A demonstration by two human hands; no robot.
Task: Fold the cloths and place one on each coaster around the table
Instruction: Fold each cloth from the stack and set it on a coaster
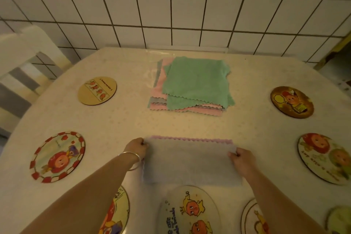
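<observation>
Near the table's (117,125) front edge, both hands (135,147) (242,158) pinch the cloth's (190,161) folded corners; uneven pulling could skew the fold.

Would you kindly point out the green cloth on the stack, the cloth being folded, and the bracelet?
green cloth (197,80), head view, middle of its top face.
cloth being folded (190,163), head view, centre of the folded panel.
bracelet (135,157), head view, band on the left wrist.
</observation>
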